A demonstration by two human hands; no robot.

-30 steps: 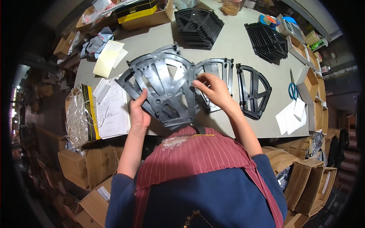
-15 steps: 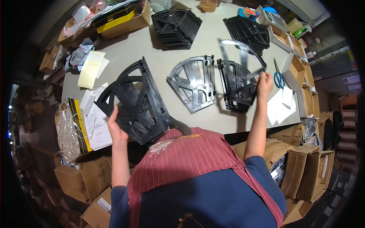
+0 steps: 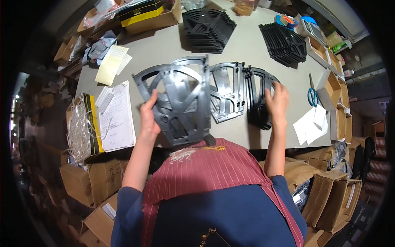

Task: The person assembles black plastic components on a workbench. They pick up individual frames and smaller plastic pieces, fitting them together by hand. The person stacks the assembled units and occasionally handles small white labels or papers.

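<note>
My left hand (image 3: 150, 117) is closed on the left edge of a black, fan-shaped plastic frame (image 3: 175, 105), tilted up above the table's front edge and shiny under the light. Behind and right of it, another fan-shaped frame (image 3: 225, 92) lies on the table, partly covered. My right hand (image 3: 277, 101) is at a small pile of similar black frames (image 3: 259, 111), its bent fingers and thumb gripping the right edge of the top one. The hand hides part of that pile.
Two tall stacks of black frames (image 3: 209, 29) (image 3: 284, 43) stand at the back. Blue-handled scissors (image 3: 313, 96), white papers (image 3: 310, 127) and small open cardboard boxes (image 3: 329, 88) line the right side. At left lie written sheets (image 3: 119, 119) and a box of clear strips (image 3: 80, 131).
My right hand has lowered the frame it held raised onto the right-hand pile. The frame in my left hand has swung to the right and turned its face toward me. The whole view has shifted slightly.
</note>
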